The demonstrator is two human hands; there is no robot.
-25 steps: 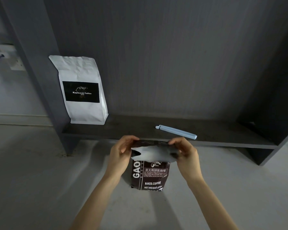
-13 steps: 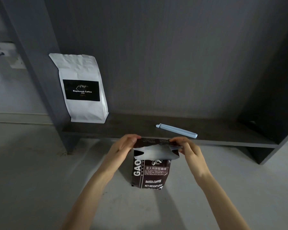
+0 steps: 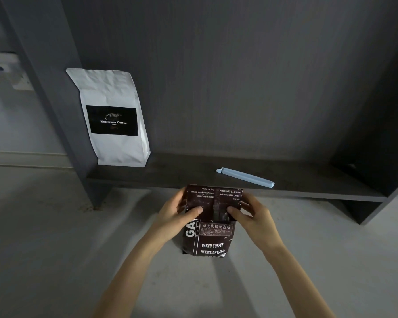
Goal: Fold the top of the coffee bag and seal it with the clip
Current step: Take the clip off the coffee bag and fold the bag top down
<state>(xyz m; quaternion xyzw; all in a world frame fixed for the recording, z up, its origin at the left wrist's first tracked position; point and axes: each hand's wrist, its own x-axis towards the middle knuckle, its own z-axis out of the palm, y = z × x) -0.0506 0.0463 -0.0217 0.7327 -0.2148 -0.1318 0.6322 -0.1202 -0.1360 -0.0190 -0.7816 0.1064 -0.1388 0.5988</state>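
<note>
A dark brown coffee bag [image 3: 210,242] with white print stands upright on the grey floor in front of a low shelf. Its top flap is folded forward and down over the front, printed back side showing upside down. My left hand [image 3: 175,216] grips the flap's left edge with the thumb pressed on its face. My right hand [image 3: 254,215] grips the right edge the same way. A pale blue bag clip [image 3: 245,177] lies shut on the shelf board, just behind and to the right of the bag, untouched.
A white coffee bag [image 3: 112,115] with a black label stands at the left end of the dark shelf [image 3: 308,191], leaning by the upright panel. The shelf's back wall rises behind. A wall socket [image 3: 12,72] sits far left. Grey floor surrounds the bag.
The bag's top was pinched with its pale inner lining showing; now the flap is turned down over the front and both thumbs press on it.
</note>
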